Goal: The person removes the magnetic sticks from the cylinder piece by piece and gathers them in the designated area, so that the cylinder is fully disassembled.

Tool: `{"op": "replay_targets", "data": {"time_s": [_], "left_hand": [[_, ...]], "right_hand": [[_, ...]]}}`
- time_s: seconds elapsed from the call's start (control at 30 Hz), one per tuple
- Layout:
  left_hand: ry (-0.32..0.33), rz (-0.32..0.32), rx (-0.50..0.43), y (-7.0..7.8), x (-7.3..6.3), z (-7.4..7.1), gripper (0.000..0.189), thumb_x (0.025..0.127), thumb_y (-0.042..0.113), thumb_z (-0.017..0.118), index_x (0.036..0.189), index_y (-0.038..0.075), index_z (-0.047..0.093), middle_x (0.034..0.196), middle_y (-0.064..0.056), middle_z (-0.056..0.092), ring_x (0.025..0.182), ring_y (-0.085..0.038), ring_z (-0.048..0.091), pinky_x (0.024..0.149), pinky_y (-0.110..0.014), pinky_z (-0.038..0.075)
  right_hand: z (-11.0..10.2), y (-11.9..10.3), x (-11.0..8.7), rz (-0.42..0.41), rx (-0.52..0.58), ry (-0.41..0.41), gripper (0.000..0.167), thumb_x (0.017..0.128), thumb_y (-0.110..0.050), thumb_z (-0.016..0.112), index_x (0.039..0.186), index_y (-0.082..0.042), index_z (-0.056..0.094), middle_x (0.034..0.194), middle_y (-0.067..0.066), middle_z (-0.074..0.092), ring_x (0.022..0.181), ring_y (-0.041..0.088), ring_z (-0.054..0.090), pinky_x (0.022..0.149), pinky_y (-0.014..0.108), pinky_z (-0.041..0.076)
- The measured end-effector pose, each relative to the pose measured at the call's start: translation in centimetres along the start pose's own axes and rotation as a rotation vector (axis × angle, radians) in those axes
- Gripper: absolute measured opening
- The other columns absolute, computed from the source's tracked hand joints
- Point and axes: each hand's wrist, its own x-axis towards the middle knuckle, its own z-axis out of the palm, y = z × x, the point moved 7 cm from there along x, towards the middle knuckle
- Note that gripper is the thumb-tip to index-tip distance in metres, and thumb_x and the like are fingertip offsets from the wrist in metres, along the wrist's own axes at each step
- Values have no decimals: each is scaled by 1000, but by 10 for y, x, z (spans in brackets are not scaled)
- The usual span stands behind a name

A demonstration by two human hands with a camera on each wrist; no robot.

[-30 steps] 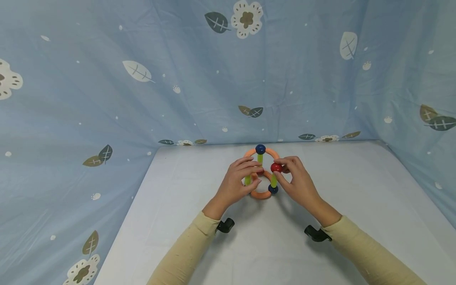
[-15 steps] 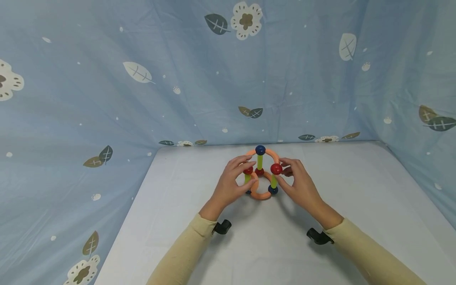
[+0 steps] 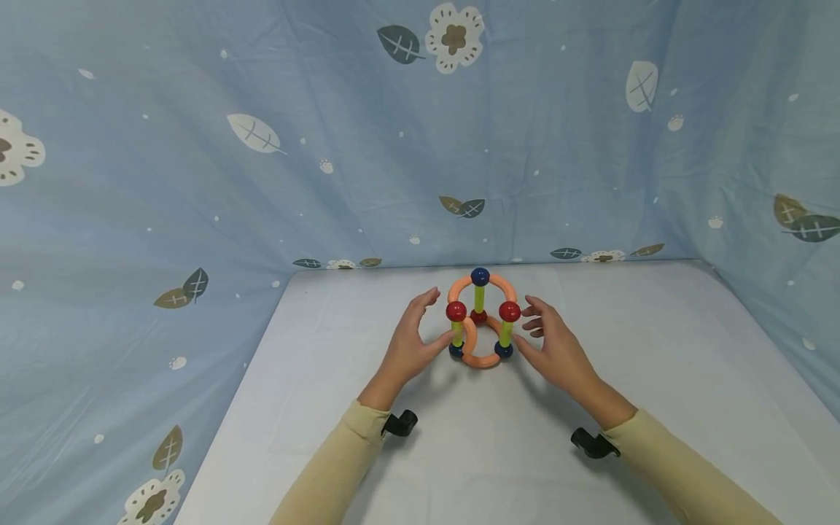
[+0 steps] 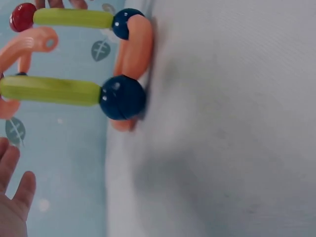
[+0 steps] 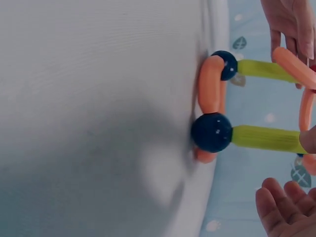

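Note:
A toy frame of magnetic balls and rods stands upright between my hands. Orange curved rods (image 3: 482, 361) form its lower ring, with blue balls (image 4: 122, 97) and a red ball at the joints. Lime-green straight rods (image 5: 266, 138) rise to two red balls (image 3: 509, 311) and a blue ball (image 3: 480, 276) on top. One orange curved rod (image 4: 29, 42) shows a free end in the left wrist view. My left hand (image 3: 408, 346) is spread beside the left upright. Fingers of my right hand (image 3: 556, 346) are parted by the right upright; whether either thumb touches is unclear.
The frame stands on a white-covered table (image 3: 472, 452). Blue leaf-print cloth (image 3: 367, 160) hangs behind and along both sides, close behind the frame. A black wrist mount (image 3: 400, 423) sits at the left cuff, another black mount (image 3: 593, 443) at the right.
My left hand has drawn back to the left, uncovering the left red ball. The right hand has slipped off the right red ball and moved slightly right. The frame stays in place.

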Motion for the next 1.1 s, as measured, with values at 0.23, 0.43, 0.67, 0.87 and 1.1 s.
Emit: {"op": "replay_targets", "data": {"time_s": [0.23,0.43,0.67,0.87,1.1], "left_hand": [[-14,-94,4,-23,-11,4,75,92,29,78,154,11,41,144,-6,56,134,-22,51,112,-44,42],[-33,-97,11,-32,-17,8,57,93,27,76,142,7,56,137,-5,63,128,-23,57,110,-44,45],[-109,-185,-37,-42,-21,19,52,95,23,75,140,5,58,126,-6,69,122,-24,61,108,-47,46],[-198,-302,-24,-51,-24,30,51,94,27,76,140,12,60,122,-2,69,117,-21,63,105,-44,49],[-222,-327,-6,-54,-26,35,44,93,26,76,134,17,64,116,0,71,112,-17,64,101,-41,51]], "right_hand": [[11,14,-5,39,-14,-61,72,93,-15,74,151,3,35,129,24,55,106,32,63,90,51,56],[19,24,-6,78,-1,-102,69,93,-17,75,150,2,39,129,22,57,105,31,63,89,51,56],[30,31,-9,96,-19,-146,63,93,-19,76,144,3,47,122,18,63,103,30,64,87,47,57],[37,36,-9,125,-27,-163,51,93,-17,75,136,2,55,121,16,66,99,26,66,84,45,58],[42,39,-10,158,-36,-181,41,93,-17,75,128,1,62,116,14,68,97,24,67,83,43,58]]}}
